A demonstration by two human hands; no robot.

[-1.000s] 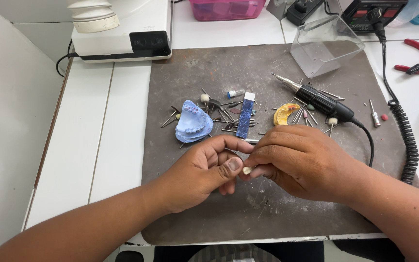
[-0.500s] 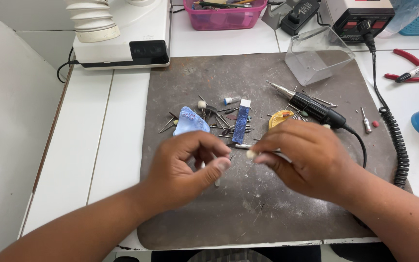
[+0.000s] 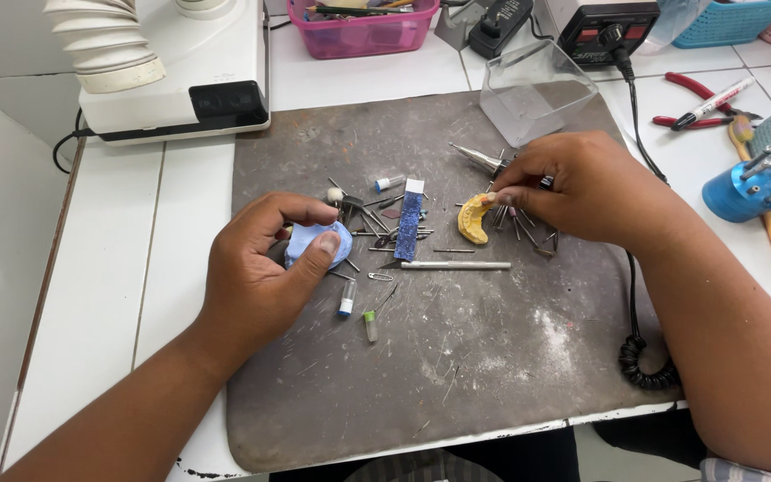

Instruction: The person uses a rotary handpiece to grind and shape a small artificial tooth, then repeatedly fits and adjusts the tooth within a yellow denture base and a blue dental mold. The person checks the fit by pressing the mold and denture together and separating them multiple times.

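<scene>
Hands at work over the grey mat (image 3: 457,375), which lies on the white tiled table (image 3: 118,268).

Left hand (image 3: 261,277): grip curled around the pale blue dental cast (image 3: 314,243), thumb on its near edge, forefinger arched over its far side. The cast sits on the mat, left of centre, and I have it pinched but not lifted clear as far as I can tell.

Right hand (image 3: 582,187): fingertips drawn together at the far-right cluster of burs (image 3: 528,228), just beside the handpiece tip (image 3: 479,158). Grip nearly shut; whether a bur is actually caught between the fingertips I cannot tell, they hide it. The yellow wax rim (image 3: 473,219) lies touching or just under my forefinger tip.

Between the hands: blue sanding strip (image 3: 410,225) lying far-to-near, a slim metal rod (image 3: 461,265) crosswise just near of it, a paperclip (image 3: 380,277), and two small capped bits (image 3: 359,312) nearer me.

Far side: clear plastic box (image 3: 537,89) tilted at the mat's edge, pink basket (image 3: 363,31), white machine with ribbed hose (image 3: 171,71) at far left. Right: coiled black cord (image 3: 644,361), red-handled pliers (image 3: 693,103), blue bur stand (image 3: 742,189).
</scene>
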